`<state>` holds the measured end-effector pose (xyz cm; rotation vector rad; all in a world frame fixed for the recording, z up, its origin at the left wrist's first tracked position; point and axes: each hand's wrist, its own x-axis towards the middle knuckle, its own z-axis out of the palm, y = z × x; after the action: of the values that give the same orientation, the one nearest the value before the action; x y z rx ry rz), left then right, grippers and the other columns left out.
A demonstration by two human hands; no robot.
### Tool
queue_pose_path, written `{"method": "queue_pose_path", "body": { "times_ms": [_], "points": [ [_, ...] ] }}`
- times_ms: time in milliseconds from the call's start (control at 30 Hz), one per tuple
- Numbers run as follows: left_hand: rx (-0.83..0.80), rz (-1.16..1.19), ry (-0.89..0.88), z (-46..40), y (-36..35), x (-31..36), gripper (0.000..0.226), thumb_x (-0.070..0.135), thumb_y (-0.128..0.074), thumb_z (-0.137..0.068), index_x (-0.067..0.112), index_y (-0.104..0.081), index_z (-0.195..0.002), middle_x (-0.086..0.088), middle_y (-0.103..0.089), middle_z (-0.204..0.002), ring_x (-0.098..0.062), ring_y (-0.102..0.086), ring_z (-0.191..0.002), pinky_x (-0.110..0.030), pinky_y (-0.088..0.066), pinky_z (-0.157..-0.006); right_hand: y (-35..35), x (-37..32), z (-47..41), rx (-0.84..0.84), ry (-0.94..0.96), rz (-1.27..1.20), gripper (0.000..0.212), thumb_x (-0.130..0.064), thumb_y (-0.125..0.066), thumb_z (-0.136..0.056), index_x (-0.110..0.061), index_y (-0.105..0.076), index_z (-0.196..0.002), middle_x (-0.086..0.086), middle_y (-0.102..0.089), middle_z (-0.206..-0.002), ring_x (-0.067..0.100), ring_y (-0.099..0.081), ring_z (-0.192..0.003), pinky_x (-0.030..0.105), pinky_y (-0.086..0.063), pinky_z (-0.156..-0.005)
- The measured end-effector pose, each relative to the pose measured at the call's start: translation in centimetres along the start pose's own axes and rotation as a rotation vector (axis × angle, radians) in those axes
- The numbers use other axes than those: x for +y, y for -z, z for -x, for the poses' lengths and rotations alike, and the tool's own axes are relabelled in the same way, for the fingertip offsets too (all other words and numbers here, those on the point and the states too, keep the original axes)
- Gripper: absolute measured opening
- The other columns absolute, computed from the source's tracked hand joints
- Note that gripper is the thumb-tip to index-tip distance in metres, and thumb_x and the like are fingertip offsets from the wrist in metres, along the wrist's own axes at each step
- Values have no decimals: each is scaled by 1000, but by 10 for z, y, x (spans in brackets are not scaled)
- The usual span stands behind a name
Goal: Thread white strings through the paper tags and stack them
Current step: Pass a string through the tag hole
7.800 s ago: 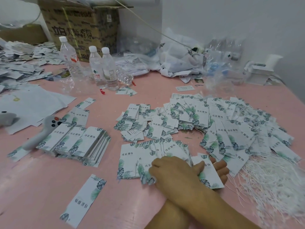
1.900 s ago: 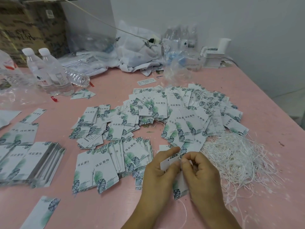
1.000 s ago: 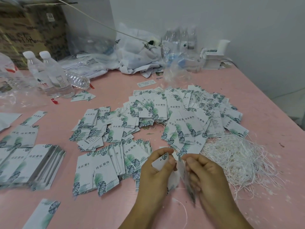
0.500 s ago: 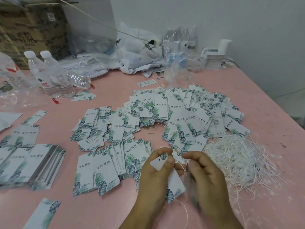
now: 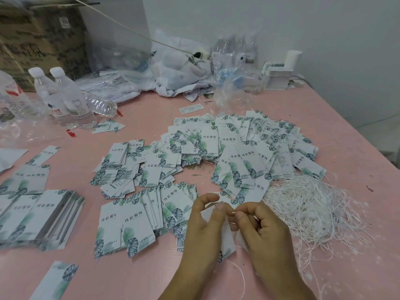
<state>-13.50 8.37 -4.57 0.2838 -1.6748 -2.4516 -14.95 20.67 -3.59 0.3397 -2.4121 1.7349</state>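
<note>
Head view: water bottles (image 5: 65,100), cardboard box (image 5: 41,40) behind tags (image 5: 216,152).

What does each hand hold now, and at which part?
The left hand pinches a paper tag at its top end. The right hand pinches a white string at that same end; the exact spot is hidden.

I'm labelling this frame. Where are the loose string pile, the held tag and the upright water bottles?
string pile (image 5: 307,211), head view, middle of the tangle
held tag (image 5: 227,243), head view, lower part between the hands
water bottles (image 5: 74,102), head view, right bottle's body
</note>
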Motion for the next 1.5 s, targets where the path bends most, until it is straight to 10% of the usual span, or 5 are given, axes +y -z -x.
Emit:
{"method": "queue_pose_path", "body": {
  "times_ms": [267, 833, 1200, 1367, 1500],
  "points": [
    [-28, 20, 95, 5, -3, -3, 50, 79, -47, -74, 31, -61, -75, -9, -64, -75, -19, -59, -65, -29, -48, -55, -11, -2, 4, 25, 74, 119, 9, -36, -59, -85, -41, -60, -93, -16, -64, -88, 8, -63, -71, 30, -54, -62],
    [-84, 139, 172, 2, -4, -2, 13, 22, -62, -80, 13, -59, -88, -24, -65, -84, -27, -59, -75, -33, -43, -63, -10, -9, 2, 90, 80, 157, 14, -26, -64, -85, -38, -61, -90, -22, -63, -88, 2, -60, -72, 6, -42, -60],
    [-69, 47, 29, 0, -1, -5, 12, 22, -67, -90, 11, -64, -91, -26, -69, -95, -31, -65, -83, -38, -51, -74, -6, -12, -1, 63, -71, -71, 28, -11, -70, -85, -39, -69, -87, -16, -72, -83, 4, -67, -71, 12, -50, -62],
    [42, -142, -100, -1, 0, 2, 18, 45, -57, -85, 27, -63, -83, 10, -68, -110, -14, -63, -107, -28, -48, -90, 9, -8, -16, 22, -365, -584, 22, -12, -53, -96, -19, -74, -93, -4, -39, -54, 9, -34, -47, 17, -32, -43],
    [124, -99, -62, -2, 9, 9, 28, 52, -57, -84, 24, -60, -90, -1, -63, -104, -28, -56, -91, -46, -42, -76, 22, -1, -25, 46, -461, -878, 24, -14, -57, -83, -8, -74, -99, 2, -49, -64, 9, -44, -52, 18, -42, -48]
  ]
}}
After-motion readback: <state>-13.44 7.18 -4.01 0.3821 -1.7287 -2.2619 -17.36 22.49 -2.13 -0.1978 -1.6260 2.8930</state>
